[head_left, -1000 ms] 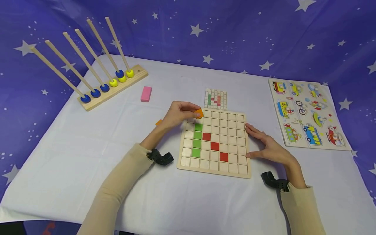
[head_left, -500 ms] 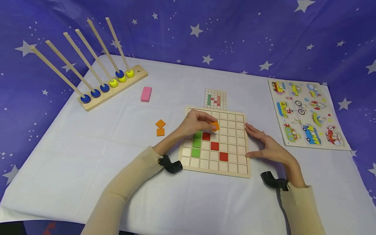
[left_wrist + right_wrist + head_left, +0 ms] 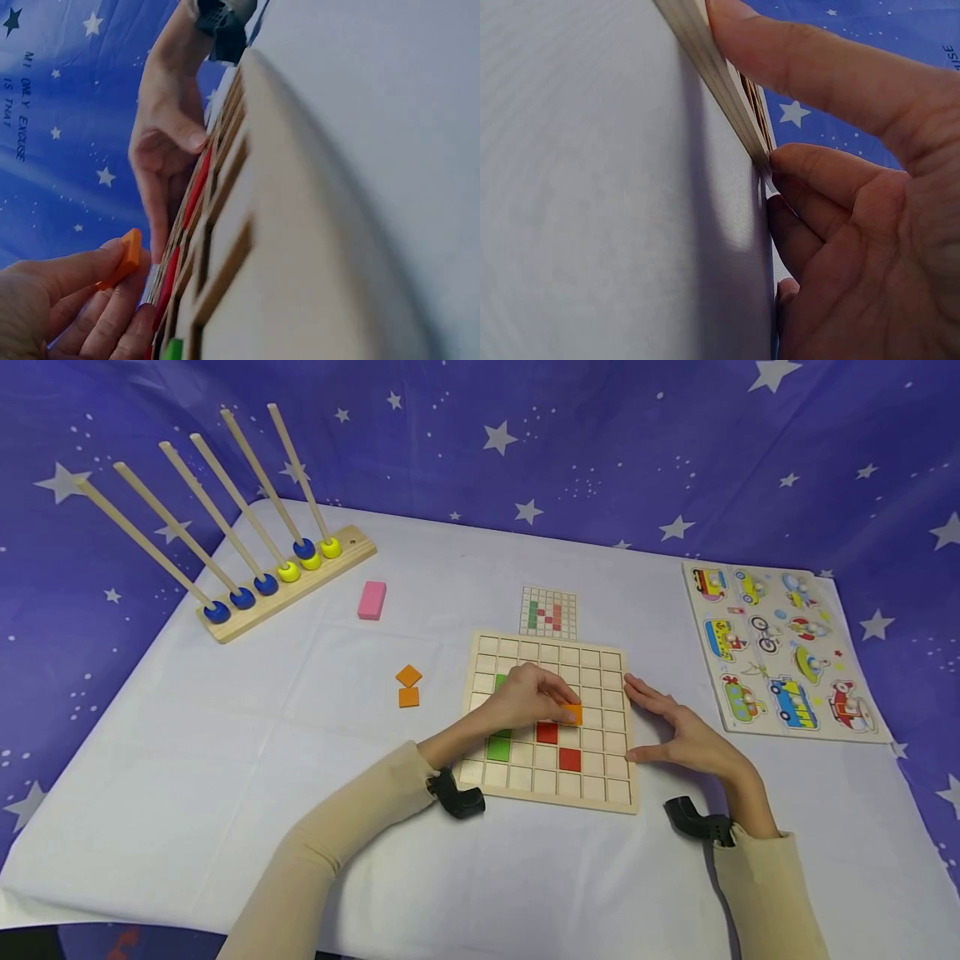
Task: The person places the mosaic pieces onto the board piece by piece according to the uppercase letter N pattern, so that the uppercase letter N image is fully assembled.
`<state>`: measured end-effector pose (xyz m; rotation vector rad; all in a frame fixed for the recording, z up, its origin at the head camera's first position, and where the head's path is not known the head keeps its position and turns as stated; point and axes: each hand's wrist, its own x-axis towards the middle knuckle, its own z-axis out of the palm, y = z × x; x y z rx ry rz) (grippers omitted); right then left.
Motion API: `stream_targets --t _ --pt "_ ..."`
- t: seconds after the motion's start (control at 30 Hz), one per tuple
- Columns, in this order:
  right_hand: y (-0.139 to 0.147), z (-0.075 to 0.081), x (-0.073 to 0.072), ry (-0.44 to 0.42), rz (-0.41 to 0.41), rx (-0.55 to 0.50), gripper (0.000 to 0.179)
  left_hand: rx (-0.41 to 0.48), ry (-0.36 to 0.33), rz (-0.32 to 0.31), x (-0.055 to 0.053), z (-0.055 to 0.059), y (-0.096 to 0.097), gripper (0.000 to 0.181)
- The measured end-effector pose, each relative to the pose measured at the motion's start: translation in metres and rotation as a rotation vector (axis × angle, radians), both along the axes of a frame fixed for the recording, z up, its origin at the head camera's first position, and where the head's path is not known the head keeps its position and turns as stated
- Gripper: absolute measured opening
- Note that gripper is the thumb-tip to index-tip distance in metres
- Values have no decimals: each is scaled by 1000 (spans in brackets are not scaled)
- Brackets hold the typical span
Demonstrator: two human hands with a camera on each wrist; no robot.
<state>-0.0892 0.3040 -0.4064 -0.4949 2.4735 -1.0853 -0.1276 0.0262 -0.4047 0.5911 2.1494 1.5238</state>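
My left hand (image 3: pixel 525 700) pinches a square orange tile (image 3: pixel 573 714) between thumb and fingertips over the wooden grid board (image 3: pixel 615 792). In the left wrist view this orange tile (image 3: pixel 129 259) stands tilted, apart from the board. Red tiles (image 3: pixel 570 760) and green tiles (image 3: pixel 498 748) lie in the board's cells; the left hand covers some of them. At the board's right edge, my right hand (image 3: pixel 692 739) touches the rim with thumb and fingertips spread apart. Up close in the right wrist view, the thumb and fingers of this hand (image 3: pixel 885 195) rest against the board's side.
Two loose orange tiles (image 3: pixel 408 697) lie left of the board. A small pattern card (image 3: pixel 549 612) sits just behind it. Farther off are a pink block (image 3: pixel 372 600), a bead stand with upright pegs (image 3: pixel 292 597) and a vehicle peg puzzle (image 3: pixel 787 652).
Carrying the orange tile, my left hand has moved right and toward me, from the board's upper left to past its middle. The right hand has stayed at the edge.
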Motion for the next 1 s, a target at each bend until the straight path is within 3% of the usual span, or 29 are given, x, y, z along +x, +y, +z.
stream_targets --t 0.17,0.37,0.6,0.7,1.0 --pt "0 0 0 1 -5 0 97 -30 36 -37 4 -1 4 15" --pt "0 -1 0 11 2 -8 97 -72 139 -119 9 -2 5 12" --pt "0 -1 0 18 6 -17 96 -150 419 -161 11 -5 4 12" --pt "0 -1 0 12 5 -14 96 -167 495 -200 11 -6 3 12" --pt "-1 0 0 13 5 -17 96 -165 464 -202 14 -9 3 11"
